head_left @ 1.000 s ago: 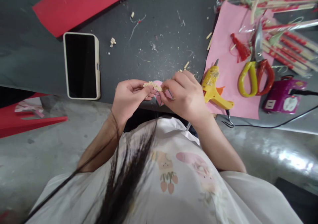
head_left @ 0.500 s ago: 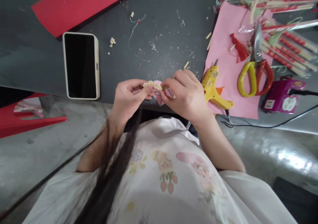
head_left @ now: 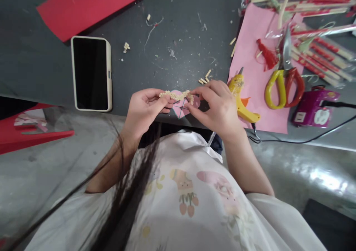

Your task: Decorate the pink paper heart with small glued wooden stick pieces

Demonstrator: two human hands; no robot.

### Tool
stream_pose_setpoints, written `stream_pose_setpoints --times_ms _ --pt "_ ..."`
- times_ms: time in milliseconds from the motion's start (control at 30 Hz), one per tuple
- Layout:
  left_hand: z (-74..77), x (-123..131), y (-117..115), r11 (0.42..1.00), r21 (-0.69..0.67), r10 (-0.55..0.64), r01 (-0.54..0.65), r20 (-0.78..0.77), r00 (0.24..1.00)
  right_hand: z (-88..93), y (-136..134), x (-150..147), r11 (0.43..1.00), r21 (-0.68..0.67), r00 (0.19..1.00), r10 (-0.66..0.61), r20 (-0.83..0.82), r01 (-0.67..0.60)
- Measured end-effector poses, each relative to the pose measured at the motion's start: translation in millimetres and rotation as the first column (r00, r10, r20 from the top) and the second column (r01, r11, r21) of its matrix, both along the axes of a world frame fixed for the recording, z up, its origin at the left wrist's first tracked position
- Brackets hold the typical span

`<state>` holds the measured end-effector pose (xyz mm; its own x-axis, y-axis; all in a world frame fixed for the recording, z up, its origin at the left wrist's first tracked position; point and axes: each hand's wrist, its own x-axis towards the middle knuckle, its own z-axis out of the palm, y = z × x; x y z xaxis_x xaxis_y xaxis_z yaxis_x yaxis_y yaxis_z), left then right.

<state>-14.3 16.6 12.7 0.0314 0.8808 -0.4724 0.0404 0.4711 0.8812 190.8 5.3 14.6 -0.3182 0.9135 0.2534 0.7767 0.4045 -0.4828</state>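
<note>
My left hand point(head_left: 144, 108) and my right hand point(head_left: 218, 106) both pinch a short row of small pale wooden stick pieces point(head_left: 175, 95) glued side by side, held level at the near edge of the dark table point(head_left: 172, 39). The left fingers grip its left end, the right fingertips its right end. Just below the row lies a pink paper heart point(head_left: 182, 108) with drawn lines, partly hidden by my fingers. A few loose stick bits point(head_left: 205, 78) lie on the table just beyond my right hand.
A yellow glue gun point(head_left: 240, 99) lies right of my right hand on pink paper point(head_left: 251, 58). Scissors with yellow and red handles point(head_left: 283, 80), a purple power strip point(head_left: 314, 108), packed chopsticks point(head_left: 319, 54), a phone point(head_left: 91, 73) and red paper point(head_left: 86, 4) surround them.
My right hand has slid to the right along the row of sticks, so more of the row and the pink heart now shows. The left hand has stayed put.
</note>
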Motion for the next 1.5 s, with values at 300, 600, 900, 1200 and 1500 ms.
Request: stream_pose_setpoints --times_ms 300,600,900,1200,1500 --pt "3.0 0.5 1.2 1.000 -0.014 0.002 -0.003 -0.043 0.999 -5.6 0.6 -4.0 0.997 0.046 0.997 0.053 0.059 -0.056" --pt "8.8 5.5 0.7 1.000 -0.019 0.021 -0.023 -0.083 0.996 -14.2 -0.8 -21.3 0.983 0.180 0.995 0.005 0.105 -0.024" --pt "11.8 11.2 0.0 0.997 -0.060 0.048 -0.056 -0.131 0.990 -15.8 1.2 -26.1 0.993 0.116 0.995 0.007 0.102 -0.019" --pt "12.1 12.1 -0.7 0.997 -0.034 0.060 -0.065 -0.124 0.990 -8.4 2.8 -26.6 0.986 0.151 0.977 0.037 0.210 -0.070" --pt "14.4 12.4 -2.0 0.997 -0.038 0.061 -0.067 -0.150 0.987 3.9 4.6 -28.9 0.995 0.036 0.977 0.083 0.194 -0.092"
